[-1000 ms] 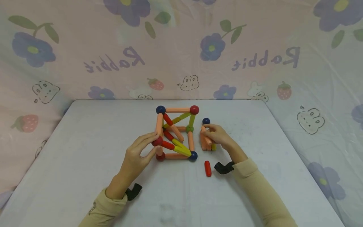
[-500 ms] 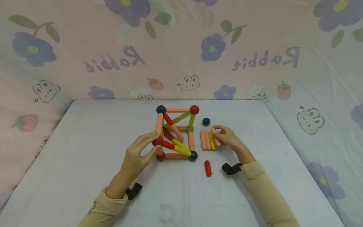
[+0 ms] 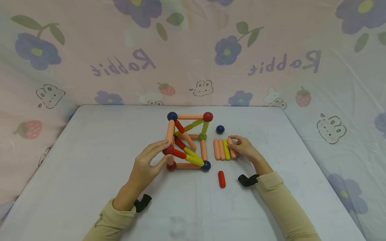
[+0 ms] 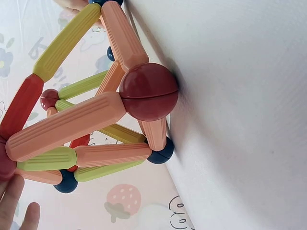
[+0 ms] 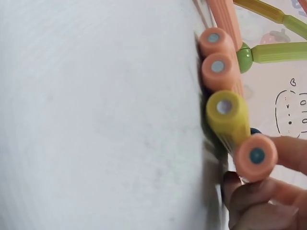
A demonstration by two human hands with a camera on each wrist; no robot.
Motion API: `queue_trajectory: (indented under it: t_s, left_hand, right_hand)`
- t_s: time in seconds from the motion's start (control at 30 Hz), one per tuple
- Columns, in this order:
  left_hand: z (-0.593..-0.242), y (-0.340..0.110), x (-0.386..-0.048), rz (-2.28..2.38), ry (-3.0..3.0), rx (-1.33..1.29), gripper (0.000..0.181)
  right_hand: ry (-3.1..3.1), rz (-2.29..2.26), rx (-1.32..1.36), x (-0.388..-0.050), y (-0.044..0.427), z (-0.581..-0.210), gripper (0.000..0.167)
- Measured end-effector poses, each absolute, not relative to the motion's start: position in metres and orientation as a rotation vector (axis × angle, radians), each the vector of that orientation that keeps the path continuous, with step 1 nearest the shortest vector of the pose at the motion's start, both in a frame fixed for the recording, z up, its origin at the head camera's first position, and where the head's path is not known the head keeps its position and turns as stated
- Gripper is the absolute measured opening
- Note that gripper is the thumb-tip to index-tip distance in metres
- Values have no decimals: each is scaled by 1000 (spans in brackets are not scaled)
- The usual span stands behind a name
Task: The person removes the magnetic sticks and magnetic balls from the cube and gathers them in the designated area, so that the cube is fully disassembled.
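A frame of magnetic sticks and balls stands mid-table. My left hand holds the red ball at its near upper left corner between fingers and thumb. In the left wrist view another red ball sits low on the frame, and only some fingertips show. To the right, my right hand pinches an orange magnetic stick beside a yellow stick and two orange sticks. The right wrist view shows the pinched stick's end slightly higher than the row.
Behind the row of sticks lies a loose dark blue ball. One red stick rests nearer the front edge. A white cloth covers the table, and a printed curtain hangs behind it.
My right hand has moved right with the orange stick, from above the row to its right end, where the stick now lines up beside the yellow one. The left hand stays put.
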State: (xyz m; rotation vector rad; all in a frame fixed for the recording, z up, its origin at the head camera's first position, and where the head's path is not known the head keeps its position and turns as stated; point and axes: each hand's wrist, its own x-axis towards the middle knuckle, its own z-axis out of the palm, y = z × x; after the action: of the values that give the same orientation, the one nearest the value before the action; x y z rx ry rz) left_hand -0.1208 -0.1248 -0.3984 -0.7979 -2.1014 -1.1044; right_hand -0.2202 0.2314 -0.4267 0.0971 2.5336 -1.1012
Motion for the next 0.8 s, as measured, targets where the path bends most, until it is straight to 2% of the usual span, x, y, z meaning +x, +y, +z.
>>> queue_trajectory:
  t_s: [0.8]
  left_hand:
    - [-396, -124, -120, -1100, -2117, -791, 54]
  right_hand:
    - [2652, -1051, 44, -209, 224, -419, 53]
